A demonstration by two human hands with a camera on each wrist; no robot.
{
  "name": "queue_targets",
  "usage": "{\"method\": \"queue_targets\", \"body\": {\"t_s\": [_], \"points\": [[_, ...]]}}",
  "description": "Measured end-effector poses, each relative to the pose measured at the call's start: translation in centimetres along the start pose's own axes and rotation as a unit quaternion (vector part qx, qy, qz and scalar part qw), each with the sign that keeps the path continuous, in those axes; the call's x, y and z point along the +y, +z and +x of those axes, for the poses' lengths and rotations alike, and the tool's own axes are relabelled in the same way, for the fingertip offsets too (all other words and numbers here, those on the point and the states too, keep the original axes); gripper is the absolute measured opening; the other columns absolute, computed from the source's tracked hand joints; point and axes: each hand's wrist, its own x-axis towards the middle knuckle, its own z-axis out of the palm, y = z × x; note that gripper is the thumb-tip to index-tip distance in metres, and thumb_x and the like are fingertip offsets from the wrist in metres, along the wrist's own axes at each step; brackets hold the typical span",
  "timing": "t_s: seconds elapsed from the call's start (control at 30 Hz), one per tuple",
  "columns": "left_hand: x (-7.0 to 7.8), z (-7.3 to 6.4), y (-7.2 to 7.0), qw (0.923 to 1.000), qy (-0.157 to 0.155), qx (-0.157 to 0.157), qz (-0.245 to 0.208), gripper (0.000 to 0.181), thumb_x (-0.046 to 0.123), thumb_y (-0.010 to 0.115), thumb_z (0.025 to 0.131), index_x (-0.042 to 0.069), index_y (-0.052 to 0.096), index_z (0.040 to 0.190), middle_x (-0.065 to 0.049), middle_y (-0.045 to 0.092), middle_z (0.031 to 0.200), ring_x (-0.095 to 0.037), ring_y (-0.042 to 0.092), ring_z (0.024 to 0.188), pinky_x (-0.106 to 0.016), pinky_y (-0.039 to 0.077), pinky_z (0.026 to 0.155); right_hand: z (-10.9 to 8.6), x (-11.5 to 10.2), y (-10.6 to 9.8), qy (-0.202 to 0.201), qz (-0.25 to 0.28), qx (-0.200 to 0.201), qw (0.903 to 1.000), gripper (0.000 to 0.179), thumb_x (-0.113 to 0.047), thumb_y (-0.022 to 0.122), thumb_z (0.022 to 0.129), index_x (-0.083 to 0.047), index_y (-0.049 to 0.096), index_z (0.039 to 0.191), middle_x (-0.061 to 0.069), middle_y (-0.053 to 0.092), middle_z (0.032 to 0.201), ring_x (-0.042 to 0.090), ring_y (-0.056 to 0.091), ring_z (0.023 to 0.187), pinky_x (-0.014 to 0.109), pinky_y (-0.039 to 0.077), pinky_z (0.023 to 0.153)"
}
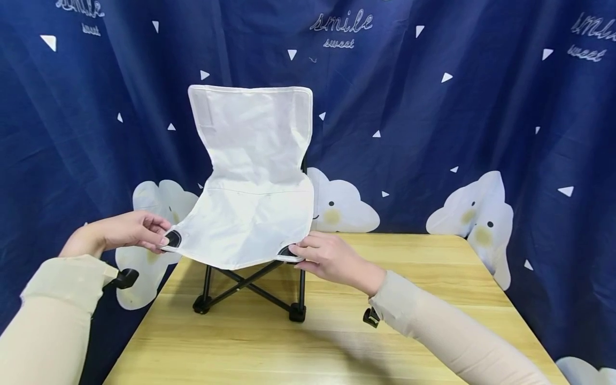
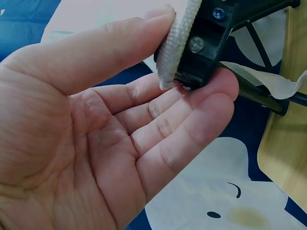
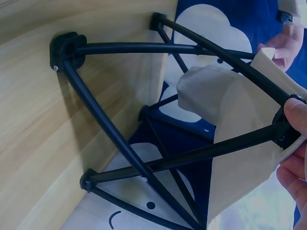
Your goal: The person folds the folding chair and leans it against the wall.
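Observation:
A small folding chair [image 1: 252, 208] with a white fabric seat and back stands unfolded on a wooden table. Its crossed black legs [image 1: 245, 283] show below the seat. At the seat's front left corner, my left hand [image 1: 139, 231] pinches the black corner fitting [image 2: 204, 43] between thumb and fingers; the left wrist view shows screws in that fitting and white edging beside it. My right hand [image 1: 332, 256] pinches the front right corner, its thumb on the black joint [image 3: 286, 127] where two tubes meet. From the right wrist view, the frame's underside and black feet [image 3: 68, 51] are visible.
The wooden table [image 1: 385, 342] extends in front of and to the right of the chair. Behind it hangs a dark blue curtain [image 1: 385, 96] printed with clouds and white triangles. A black strap piece hangs at each wrist.

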Motion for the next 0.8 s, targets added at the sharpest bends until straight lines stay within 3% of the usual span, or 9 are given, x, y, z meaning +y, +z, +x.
{"method": "queue_targets", "body": {"t_s": [0.2, 0.57, 0.8], "points": [[0.5, 0.3, 0.3, 0.9996, 0.012, 0.022, 0.011, 0.024, -0.002, 0.061, 0.105, -0.011, 0.062, 0.127, 0.004, 0.081, 0.104, -0.012, 0.079, 0.093, -0.028, 0.066, 0.086, 0.1, 0.4, -0.1, 0.014, 0.013, -0.005, 0.9998, 0.042, -0.015, 0.098, 0.08, -0.003, 0.082, 0.116, 0.004, 0.079, 0.103, 0.018, 0.072, 0.091, 0.027, 0.063, 0.082], [1.3, 0.5, 1.3, 0.9981, -0.016, 0.052, 0.03, 0.041, 0.0, 0.061, 0.106, -0.024, 0.048, 0.138, 0.0, 0.077, 0.106, -0.012, 0.077, 0.094, -0.028, 0.066, 0.087, -0.1, 0.8, -0.4, 0.027, 0.023, -0.01, 0.9993, 0.042, -0.015, 0.097, 0.081, -0.004, 0.082, 0.118, 0.002, 0.078, 0.103, 0.017, 0.071, 0.09, 0.028, 0.062, 0.081], [0.5, 0.0, 1.8, 0.9924, -0.023, 0.102, 0.066, 0.042, 0.005, 0.066, 0.105, -0.018, 0.051, 0.136, 0.001, 0.076, 0.102, -0.009, 0.074, 0.089, -0.025, 0.064, 0.084, 0.1, 0.7, -0.5, 0.016, 0.016, -0.009, 0.9997, 0.042, -0.015, 0.098, 0.081, -0.004, 0.082, 0.117, 0.003, 0.078, 0.103, 0.017, 0.071, 0.091, 0.029, 0.063, 0.081]]}}
